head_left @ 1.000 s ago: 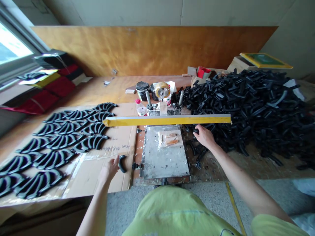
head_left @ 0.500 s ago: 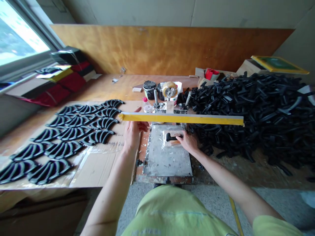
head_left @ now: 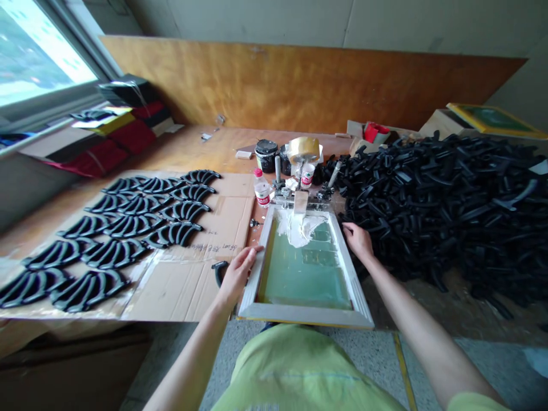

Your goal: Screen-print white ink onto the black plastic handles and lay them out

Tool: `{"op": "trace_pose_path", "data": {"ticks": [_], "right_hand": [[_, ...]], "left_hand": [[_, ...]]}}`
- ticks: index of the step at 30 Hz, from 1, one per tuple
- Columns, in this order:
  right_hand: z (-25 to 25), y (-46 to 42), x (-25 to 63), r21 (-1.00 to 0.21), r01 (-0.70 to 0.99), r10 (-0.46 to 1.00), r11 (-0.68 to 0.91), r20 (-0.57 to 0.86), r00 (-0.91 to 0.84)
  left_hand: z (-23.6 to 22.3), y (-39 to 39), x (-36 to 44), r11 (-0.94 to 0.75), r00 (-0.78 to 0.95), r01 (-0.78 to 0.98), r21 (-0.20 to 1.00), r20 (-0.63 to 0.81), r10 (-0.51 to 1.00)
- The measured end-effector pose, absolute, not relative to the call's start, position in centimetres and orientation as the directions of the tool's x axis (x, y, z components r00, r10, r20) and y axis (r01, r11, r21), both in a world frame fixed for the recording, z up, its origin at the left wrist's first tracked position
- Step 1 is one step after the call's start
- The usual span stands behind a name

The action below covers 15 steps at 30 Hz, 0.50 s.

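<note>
A screen-printing frame (head_left: 252,292) with grey rails and green mesh lies flat in front of me. White ink (head_left: 297,229) is smeared thick over its far end, below a squeegee (head_left: 301,202). My left hand (head_left: 240,273) is closed at the left rail, thumb and fingertips against it. Beside that hand a curved black plastic handle (head_left: 220,273) rests on the cardboard. My right hand (head_left: 358,241) is just off the right rail, at the edge of a heap of black handles (head_left: 428,211). Its fingers are bent together; what they hold, if anything, is hidden.
Rows of black handles (head_left: 124,225) lie on flattened cardboard (head_left: 171,288) at left. Behind the frame stand a red-capped bottle (head_left: 262,191), ink tubs (head_left: 266,155) and a tape roll (head_left: 303,149). Another yellow-edged screen (head_left: 492,121) sits at back right.
The screen frame has swung down from raised, edge toward me, to flat over the metal plate. My right hand has left the black handle on the plate and moved right; my left hand came nearer me.
</note>
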State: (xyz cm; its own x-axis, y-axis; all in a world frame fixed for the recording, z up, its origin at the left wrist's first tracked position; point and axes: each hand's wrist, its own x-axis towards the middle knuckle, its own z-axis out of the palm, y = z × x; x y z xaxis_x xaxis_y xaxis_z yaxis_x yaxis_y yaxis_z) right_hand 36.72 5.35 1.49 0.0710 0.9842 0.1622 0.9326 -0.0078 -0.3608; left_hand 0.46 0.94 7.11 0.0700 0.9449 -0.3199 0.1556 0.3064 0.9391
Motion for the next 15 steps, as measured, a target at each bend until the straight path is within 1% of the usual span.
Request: {"op": "trace_pose_path", "data": {"ticks": [1,2,4,5,6,8,10,11,13,15], "right_hand": [[2.2,6.1,36.6,-0.374,0.927,0.968,-0.002,0.234,0.097],[3.0,7.1,35.9,-0.381,0.924,0.945,0.039,0.314,0.089],[4.5,9.3,33.3,-0.343,0.920,0.899,0.191,0.437,-0.023],[5.0,10.5,31.6,-0.301,0.916,0.888,0.264,0.447,-0.109],[5.5,11.5,30.0,-0.263,0.913,0.888,0.313,0.421,-0.183],[5.8,12.9,27.4,-0.210,0.914,0.914,0.347,0.296,-0.279],[5.4,13.2,26.0,-0.186,0.928,0.942,0.323,0.154,-0.298],[5.1,12.7,25.8,-0.182,0.931,0.948,0.315,0.106,-0.300],[4.4,11.2,26.2,-0.181,0.918,0.935,0.354,0.070,-0.347],[4.2,9.2,27.1,-0.193,0.863,0.884,0.467,0.067,-0.463]], "left_hand": [[5.7,0.7,0.3,0.326,0.090,0.151,0.933,-0.342,0.935],[4.3,0.5,0.3,0.333,0.100,0.150,0.931,-0.349,0.932],[1.8,0.6,0.3,0.325,0.095,0.166,0.931,-0.343,0.934],[0.8,0.7,0.3,0.318,0.091,0.179,0.931,-0.338,0.937],[0.0,0.8,0.4,0.310,0.090,0.193,0.931,-0.332,0.939],[-1.1,1.0,0.3,0.304,0.092,0.214,0.928,-0.329,0.940],[-1.6,1.1,0.3,0.321,0.090,0.209,0.924,-0.345,0.934],[-1.7,1.0,0.2,0.334,0.090,0.197,0.922,-0.356,0.930],[-1.9,1.0,0.2,0.352,0.081,0.172,0.920,-0.370,0.926],[-2.1,0.9,0.2,0.352,0.062,0.178,0.919,-0.367,0.928]]}}
